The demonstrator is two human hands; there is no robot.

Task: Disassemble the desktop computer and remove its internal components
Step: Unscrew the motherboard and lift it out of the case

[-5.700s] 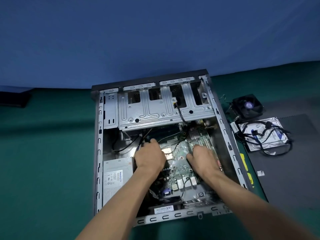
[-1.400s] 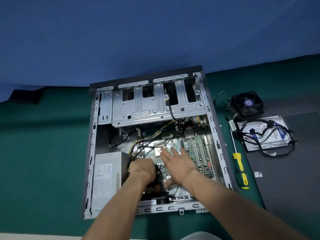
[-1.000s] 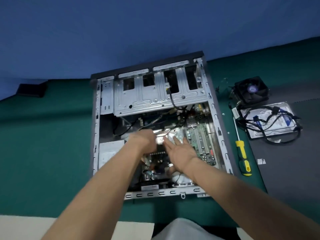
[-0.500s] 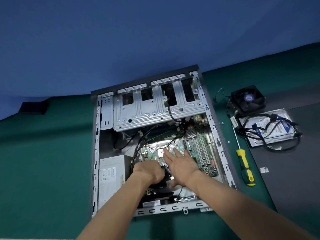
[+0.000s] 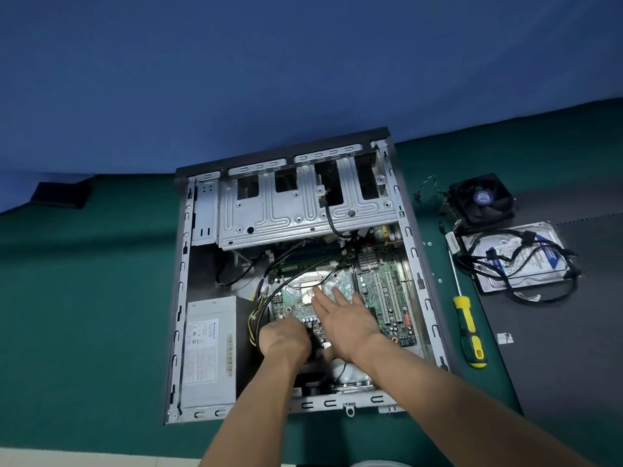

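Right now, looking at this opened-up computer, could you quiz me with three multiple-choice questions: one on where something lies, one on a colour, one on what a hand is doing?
1. Where does the screwdriver lie?
A. Inside the case
B. On the green mat, right of the case
C. On top of the power supply

2. What colours is the screwdriver's handle?
A. Yellow and green
B. Red and black
C. Plain blue

3. How is the right hand posed?
A. Clenched around the fan
B. Flat, fingers spread, on the motherboard
C. Lifted outside the case

Answers:
1. B: it rests on the mat beside the case, below the removed fan and hard drive.
2. A: the grip shows yellow with green sections.
3. B: its open palm lies over the motherboard, while the left hand is curled beside it.
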